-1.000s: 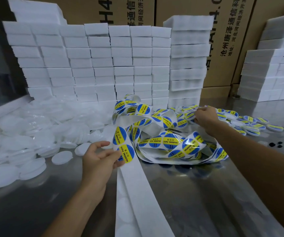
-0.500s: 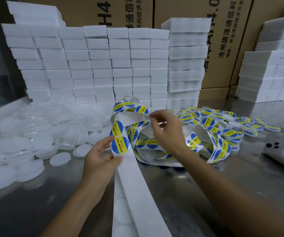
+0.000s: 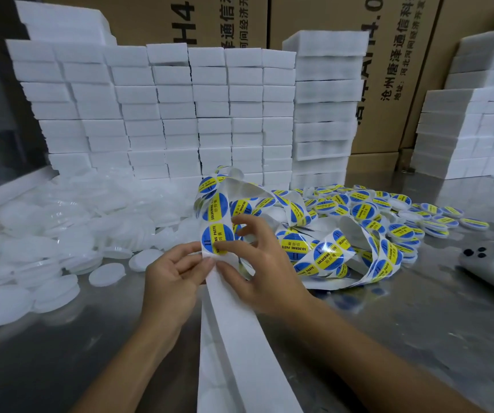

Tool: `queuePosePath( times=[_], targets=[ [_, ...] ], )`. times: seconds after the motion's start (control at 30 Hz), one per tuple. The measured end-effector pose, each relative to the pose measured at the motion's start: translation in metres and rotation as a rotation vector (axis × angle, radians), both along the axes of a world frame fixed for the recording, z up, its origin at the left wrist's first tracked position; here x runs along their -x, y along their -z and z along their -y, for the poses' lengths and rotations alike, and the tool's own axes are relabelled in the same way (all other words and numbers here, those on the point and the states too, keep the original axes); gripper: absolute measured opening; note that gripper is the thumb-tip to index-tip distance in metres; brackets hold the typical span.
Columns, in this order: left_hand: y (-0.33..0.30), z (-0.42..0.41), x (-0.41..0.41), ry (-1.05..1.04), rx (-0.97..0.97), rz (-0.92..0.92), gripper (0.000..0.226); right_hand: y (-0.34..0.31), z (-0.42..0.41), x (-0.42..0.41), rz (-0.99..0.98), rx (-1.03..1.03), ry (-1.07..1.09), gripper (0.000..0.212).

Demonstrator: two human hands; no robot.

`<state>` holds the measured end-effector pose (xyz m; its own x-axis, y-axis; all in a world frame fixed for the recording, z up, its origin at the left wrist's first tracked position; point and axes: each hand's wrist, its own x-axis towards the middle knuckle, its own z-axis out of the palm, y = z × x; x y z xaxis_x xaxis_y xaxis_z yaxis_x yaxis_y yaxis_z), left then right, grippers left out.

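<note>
Pinched at mid-frame by both hands: a long white backing-paper strip [image 3: 240, 332] carrying round printed labels. Left hand [image 3: 174, 278] gripping the strip's left edge, thumb and curled fingers closed on the paper just below the lowest round blue-and-yellow "SOLDERING PASTE" sticker [image 3: 217, 238]. Right hand [image 3: 262, 263] clamped on the right edge at the same height, thumb on the paper, forefinger tip touching that sticker's lower rim, remaining fingers spread loosely above. Lifted or flat on the paper at that rim: cannot tell.

Below the hands, bare strip only, running down to the bottom edge of the view, with faint round outlines on it. Above and to the right of the hands, the filled part of the strip, lying in loose loops on the shiny metal surface [image 3: 403, 338].

Just beyond the loops, to the right: a heap of round white lids bearing the same stickers [image 3: 388, 210]. On the left side of the surface: a wide heap of plain translucent white round lids [image 3: 61, 239], well apart from the labelled heap. Near the right edge, beside the loops: a white handheld device with three dark dots [image 3: 490, 263], lying flat.

Along the back: stacked white foam blocks [image 3: 180, 114], and behind them brown cardboard boxes with black printing [image 3: 394, 70].
</note>
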<state>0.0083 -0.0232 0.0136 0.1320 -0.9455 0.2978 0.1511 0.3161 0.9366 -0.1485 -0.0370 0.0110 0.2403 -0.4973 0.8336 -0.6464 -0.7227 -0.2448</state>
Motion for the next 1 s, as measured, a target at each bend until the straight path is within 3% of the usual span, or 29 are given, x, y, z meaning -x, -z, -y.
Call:
queuePosePath(
  times=[0.17,0.37,0.7,0.83,1.0],
  targets=[
    [0.001,0.001,-0.001,-0.037,0.05,0.071,0.032,0.003,0.001,-0.003,0.038,0.078,0.03,0.019],
    [0.003,0.0,0.001,-0.022,0.088,0.145,0.045,0.005,0.002,-0.001,0.066,-0.01,-0.001,0.008],
    [0.007,0.003,0.0,-0.02,0.051,0.165,0.032,0.002,-0.001,0.0,0.088,-0.106,-0.021,0.009],
    [0.009,0.004,0.0,-0.04,0.031,0.182,0.026,-0.001,-0.003,0.003,0.261,-0.285,-0.017,0.005],
    [0.013,0.008,-0.005,-0.092,-0.014,0.148,0.021,-0.012,-0.003,0.006,0.717,-0.605,-0.126,0.015]
  ],
)
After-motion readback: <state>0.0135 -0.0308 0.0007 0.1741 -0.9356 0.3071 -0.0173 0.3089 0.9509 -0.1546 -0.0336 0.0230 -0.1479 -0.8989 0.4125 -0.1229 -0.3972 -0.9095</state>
